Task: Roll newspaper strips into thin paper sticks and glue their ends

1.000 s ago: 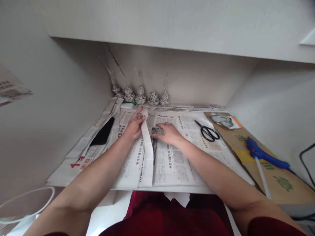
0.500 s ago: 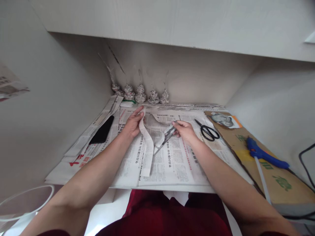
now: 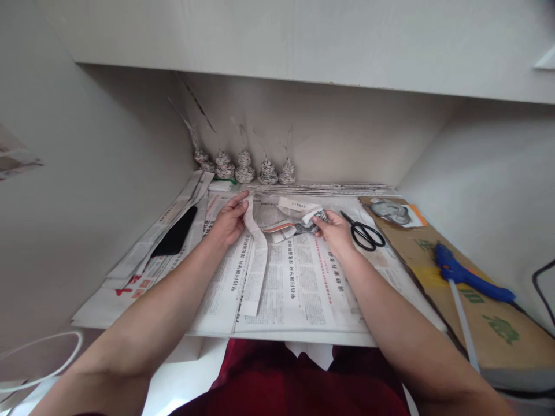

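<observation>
My left hand [image 3: 232, 219] pinches the top end of a long newspaper strip [image 3: 257, 260], which curves down over the newspaper-covered tabletop [image 3: 299, 294]. Gathered in my right hand [image 3: 336, 230] is a crumpled, looped bunch of newspaper strips [image 3: 307, 222], one loop showing an orange line. It hangs between the two hands, above the sheet. Whether the two pieces join cannot be seen. Black-handled scissors [image 3: 366, 236] lie just right of my right hand.
Several coiled-paper gourd shapes [image 3: 245, 169] stand along the back wall beside thin paper rods [image 3: 325, 189]. At left are a black phone-like slab [image 3: 176, 234] and more strips [image 3: 162, 231]. A blue glue gun [image 3: 470, 276] lies on cardboard [image 3: 494, 341] at right.
My right hand has shifted slightly right, and the paper in it has gone from a narrow folded piece to a crumpled, looped bunch. My left hand keeps its strip.
</observation>
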Available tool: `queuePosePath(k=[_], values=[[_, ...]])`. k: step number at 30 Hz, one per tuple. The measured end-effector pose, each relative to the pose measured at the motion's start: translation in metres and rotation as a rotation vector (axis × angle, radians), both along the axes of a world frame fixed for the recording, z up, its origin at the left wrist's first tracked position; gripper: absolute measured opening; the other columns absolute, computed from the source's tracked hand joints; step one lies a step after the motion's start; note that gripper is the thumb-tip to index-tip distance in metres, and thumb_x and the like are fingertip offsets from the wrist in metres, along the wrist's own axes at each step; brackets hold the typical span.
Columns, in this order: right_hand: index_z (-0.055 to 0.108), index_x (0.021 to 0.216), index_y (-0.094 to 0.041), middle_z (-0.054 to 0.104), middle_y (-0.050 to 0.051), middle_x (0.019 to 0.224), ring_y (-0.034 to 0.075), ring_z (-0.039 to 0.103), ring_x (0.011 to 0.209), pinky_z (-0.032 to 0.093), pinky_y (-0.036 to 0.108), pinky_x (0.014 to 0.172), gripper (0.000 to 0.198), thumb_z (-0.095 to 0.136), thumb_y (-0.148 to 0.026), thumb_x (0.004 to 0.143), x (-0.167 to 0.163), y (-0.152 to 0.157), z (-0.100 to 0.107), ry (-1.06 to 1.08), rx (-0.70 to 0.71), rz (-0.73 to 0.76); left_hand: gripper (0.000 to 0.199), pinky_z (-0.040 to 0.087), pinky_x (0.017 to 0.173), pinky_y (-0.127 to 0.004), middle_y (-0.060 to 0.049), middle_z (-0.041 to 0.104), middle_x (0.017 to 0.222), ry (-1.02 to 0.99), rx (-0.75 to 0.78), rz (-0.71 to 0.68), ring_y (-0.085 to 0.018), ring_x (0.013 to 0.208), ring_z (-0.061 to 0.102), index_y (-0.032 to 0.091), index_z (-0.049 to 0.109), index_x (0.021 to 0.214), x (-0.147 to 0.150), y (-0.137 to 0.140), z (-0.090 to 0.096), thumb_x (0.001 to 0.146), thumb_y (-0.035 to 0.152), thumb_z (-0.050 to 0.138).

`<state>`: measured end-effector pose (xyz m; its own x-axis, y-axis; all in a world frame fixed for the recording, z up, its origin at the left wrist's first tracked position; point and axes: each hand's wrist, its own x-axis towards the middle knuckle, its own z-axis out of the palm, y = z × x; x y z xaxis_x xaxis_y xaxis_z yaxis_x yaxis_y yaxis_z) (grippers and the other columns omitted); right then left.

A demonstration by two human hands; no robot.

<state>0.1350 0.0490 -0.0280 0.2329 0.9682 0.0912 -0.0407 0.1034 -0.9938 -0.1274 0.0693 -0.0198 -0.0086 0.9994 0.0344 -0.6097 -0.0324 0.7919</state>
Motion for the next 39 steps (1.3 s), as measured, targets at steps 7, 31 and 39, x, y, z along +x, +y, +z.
queuePosePath(k=[7, 31, 39], values=[[0.062, 0.089, -0.018, 0.058, -0.006, 0.058, 0.005, 0.043, 0.036, 0.029, 0.016, 0.031, 0.030, 0.070, -0.021, 0.060, 0.012, 0.005, 0.004, 0.201, -0.017, -0.021, 0.040, 0.051, 0.076, -0.022, -0.002, 0.069, 0.088, -0.023, 0.001, 0.037, -0.009, 0.071, 0.062, 0.018, 0.064, 0.108, -0.001, -0.001, 0.002, 0.071, 0.002, 0.063], [0.059, 0.085, -0.017, 0.061, -0.004, 0.063, 0.008, 0.051, 0.046, 0.038, 0.016, 0.035, 0.031, 0.058, -0.007, 0.056, 0.027, 0.007, 0.017, 0.387, 0.063, -0.043, 0.065, 0.053, 0.084, -0.030, -0.006, 0.061, 0.113, 0.067, 0.070, -0.109, -0.016, 0.093, 0.065, 0.024, 0.042, 0.133, 0.004, -0.012, 0.010, 0.074, 0.003, 0.060], [0.049, 0.079, -0.020, 0.060, -0.003, 0.062, 0.013, 0.060, 0.050, 0.045, 0.022, 0.041, 0.020, 0.066, -0.024, 0.070, 0.023, 0.002, 0.025, 0.444, 0.084, -0.006, 0.054, 0.056, 0.068, -0.025, -0.005, 0.065, 0.100, 0.103, 0.091, -0.277, -0.009, 0.067, 0.062, 0.021, 0.056, 0.123, 0.011, -0.025, 0.018, 0.072, 0.006, 0.065]])
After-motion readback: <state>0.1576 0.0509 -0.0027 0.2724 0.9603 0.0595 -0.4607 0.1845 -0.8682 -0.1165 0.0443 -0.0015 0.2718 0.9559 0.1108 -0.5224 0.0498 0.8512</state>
